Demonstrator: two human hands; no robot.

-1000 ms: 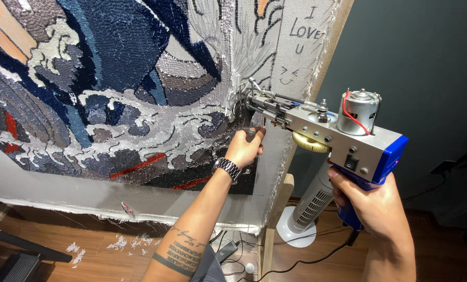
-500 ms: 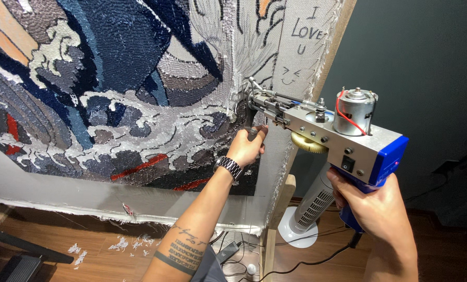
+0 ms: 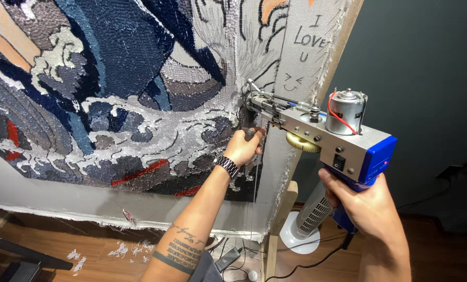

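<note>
Gripping the blue rear handle of a tufting gun [image 3: 322,133], the right hand [image 3: 366,201] is clamped around it, fingers wrapped fully round the grip, and the tool's grey metal body, brass-coloured gear and silver motor with red wiring rise above and ahead of that hand. The gun is tilted, its needle end pointing up and away from the right hand and meeting the stretched backing cloth [image 3: 296,68]. The left hand [image 3: 244,148] is closed around the gun's front handle, just below the needle end, knuckles close against the cloth; a dark-banded wristwatch [image 3: 226,166] sits on that wrist, and a tattooed forearm extends down from it. Beyond and to the far side of the left hand spreads the tufted rug [image 3: 113,104], worked in navy, grey, white and small red passages forming wave shapes; whether the hand touches the pile itself cannot be determined. Above the needle end, the bare grey margin of the cloth carries hand-drawn marker lettering and a small sketched face. A wooden frame post [image 3: 280,219] runs down between the two hands' forearms. Below the right hand stands a white tower fan [image 3: 309,224] on a round base, on the wooden floor [image 3: 61,245], where yarn scraps [image 3: 121,249] lie scattered below the left forearm.
</note>
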